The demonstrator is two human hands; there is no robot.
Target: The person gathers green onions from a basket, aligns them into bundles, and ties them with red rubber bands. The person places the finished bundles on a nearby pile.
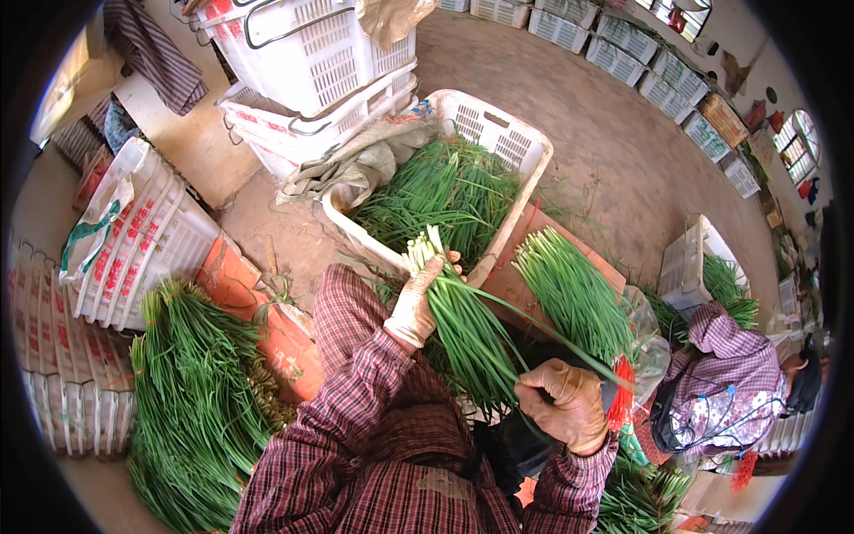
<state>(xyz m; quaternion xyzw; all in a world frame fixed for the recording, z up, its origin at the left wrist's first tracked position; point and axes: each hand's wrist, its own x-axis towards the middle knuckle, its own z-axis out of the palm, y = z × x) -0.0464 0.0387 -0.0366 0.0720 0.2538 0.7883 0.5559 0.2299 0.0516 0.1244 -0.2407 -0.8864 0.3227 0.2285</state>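
My gloved left hand (420, 300) is closed around a bunch of green garlic chives (470, 334), just below its pale stem ends. My gloved right hand (564, 400), at the lower right of the bunch, pinches a long green leaf between thumb and forefinger. Loose chives (447, 193) fill a white plastic crate (537, 140) in front of me. To the right, a neat pile of chives (574, 287) lies on a reddish board (594, 257). A hank of red ties (622, 394) hangs beside my right hand.
Tied chive bundles (200, 374) are heaped at my left near stacked white crates (147, 247). More crates (320, 60) stand ahead, a grey cloth (373, 157) over the open crate's edge. Another person (727, 380) sits at the right near a crate (687, 267). Filled crates line the far wall.
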